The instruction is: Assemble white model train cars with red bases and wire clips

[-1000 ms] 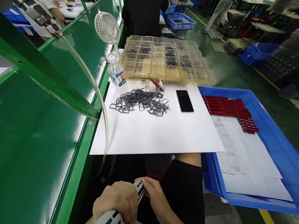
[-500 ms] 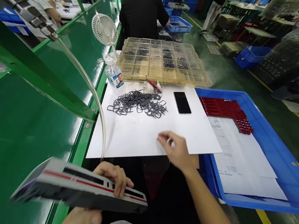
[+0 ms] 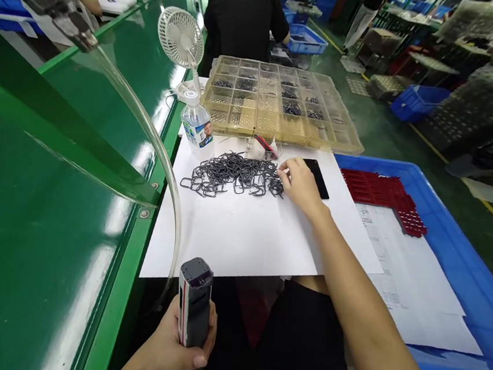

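Note:
My left hand (image 3: 186, 333) is wrapped round a model train car (image 3: 193, 319), held upright near my lap. The car is white with a red stripe and dark grey on one side; its grey end faces up. My right hand (image 3: 301, 181) reaches over the white sheet (image 3: 241, 237), fingers curled at the right edge of a heap of dark grey thin looped pieces (image 3: 234, 172). What lies between its fingertips is too small to make out. A black phone (image 3: 318, 179) lies just right of that hand, partly covered by it.
Behind the heap stand a clear compartment tray (image 3: 280, 104), a water bottle (image 3: 197, 125), a white fan (image 3: 181, 36) and a small clear box (image 3: 263, 147). A blue bin (image 3: 449, 257) holds red parts (image 3: 376, 192) and papers. A clear hose (image 3: 162, 153) hangs at left. A person sits ahead.
My right hand has moved forward to the heap's right edge. My left hand has turned the train car from lying sideways to upright and brought it right.

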Motion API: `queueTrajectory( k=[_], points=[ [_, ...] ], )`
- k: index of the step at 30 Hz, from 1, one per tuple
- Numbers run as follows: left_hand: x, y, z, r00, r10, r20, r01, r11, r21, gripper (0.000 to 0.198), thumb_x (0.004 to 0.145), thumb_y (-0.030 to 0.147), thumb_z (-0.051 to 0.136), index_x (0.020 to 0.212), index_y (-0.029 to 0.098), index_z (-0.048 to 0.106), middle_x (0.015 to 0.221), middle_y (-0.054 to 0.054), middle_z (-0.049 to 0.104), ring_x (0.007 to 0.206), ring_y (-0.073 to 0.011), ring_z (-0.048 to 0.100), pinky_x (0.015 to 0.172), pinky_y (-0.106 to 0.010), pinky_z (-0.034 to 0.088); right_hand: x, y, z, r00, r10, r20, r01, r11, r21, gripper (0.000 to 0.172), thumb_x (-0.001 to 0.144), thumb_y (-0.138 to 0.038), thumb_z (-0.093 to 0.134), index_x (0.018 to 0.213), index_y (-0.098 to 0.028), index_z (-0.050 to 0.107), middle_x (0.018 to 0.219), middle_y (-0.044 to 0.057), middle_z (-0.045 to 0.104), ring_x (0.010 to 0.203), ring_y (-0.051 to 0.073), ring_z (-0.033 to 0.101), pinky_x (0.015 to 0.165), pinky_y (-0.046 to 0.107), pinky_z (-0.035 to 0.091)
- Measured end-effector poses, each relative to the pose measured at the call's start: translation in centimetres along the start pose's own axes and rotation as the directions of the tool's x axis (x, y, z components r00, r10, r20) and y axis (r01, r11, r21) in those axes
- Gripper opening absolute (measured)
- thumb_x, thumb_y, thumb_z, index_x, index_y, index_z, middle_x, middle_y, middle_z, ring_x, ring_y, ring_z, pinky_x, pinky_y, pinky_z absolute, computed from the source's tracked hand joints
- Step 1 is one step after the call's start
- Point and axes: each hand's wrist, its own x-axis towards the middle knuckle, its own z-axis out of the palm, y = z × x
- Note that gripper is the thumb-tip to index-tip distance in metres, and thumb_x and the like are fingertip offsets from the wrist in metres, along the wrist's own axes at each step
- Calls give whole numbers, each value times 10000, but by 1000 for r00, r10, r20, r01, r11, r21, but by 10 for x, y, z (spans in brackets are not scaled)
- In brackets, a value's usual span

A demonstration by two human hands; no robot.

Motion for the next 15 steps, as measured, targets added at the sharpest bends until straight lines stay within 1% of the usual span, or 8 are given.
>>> queueTrajectory(
  k=[1,3,4,6,8,10,13,15],
  points=[
    [0,1,0,1000,-12,-11,12,1000,1,422,841,311,969,1096,223,644,765,3,682,587,-85,555,546,-164,446,1,0,-5,998,-54,18,55,996,-76,181,1063,-201,543,1128,-179,710,1196,165,737,942,276,668,836,365,468],
    [-2,0,0,998,-52,-44,53,998,24,416,832,342,968,1046,205,640,748,2,661,586,-91,541,541,-181,433,5,0,-13,983,-150,108,174,950,-259,218,1078,-162,497,1165,-169,698,1104,157,765,874,281,658,752,355,415],
    [-3,0,0,995,-77,-65,81,996,48,415,827,365,967,1009,195,636,738,-1,650,587,-96,537,539,-191,428,8,0,-16,970,-181,160,225,916,-331,236,1073,-126,483,1159,-162,700,1062,153,774,865,284,654,741,356,394],
    [-7,-1,-2,988,-118,-104,130,984,121,434,809,409,970,926,183,619,713,-5,630,587,-105,528,532,-207,408,12,-1,-19,942,-242,234,322,850,-417,282,1047,-49,462,1124,-149,715,1051,163,784,922,296,657,788,369,389],
    [-9,0,-3,979,-149,-138,176,962,207,463,793,433,972,867,184,589,691,-8,625,586,-110,517,531,-218,384,16,-1,-22,912,-315,263,403,803,-439,326,1018,8,452,1086,-148,730,1081,173,792,1013,310,652,886,393,394],
    [-10,3,-3,972,-170,-165,211,935,284,481,779,451,974,859,189,578,683,-9,636,583,-113,511,540,-228,382,19,0,-25,887,-384,257,462,757,-463,337,1014,20,456,1059,-156,740,1071,167,798,1037,315,639,940,413,388],
    [-8,8,-1,962,-201,-184,258,891,373,484,771,493,965,860,189,598,693,-18,659,584,-127,530,552,-247,421,20,-1,-32,847,-469,249,528,688,-498,333,1008,33,472,1044,-158,743,1067,156,792,1000,300,617,888,405,377],
    [-7,11,0,955,-218,-201,284,866,411,482,772,513,959,842,191,606,696,-19,664,582,-133,541,553,-255,442,14,-5,-35,826,-498,265,562,685,-464,333,988,54,489,1034,-162,737,1079,142,780,985,285,600,818,390,352]
  ],
)
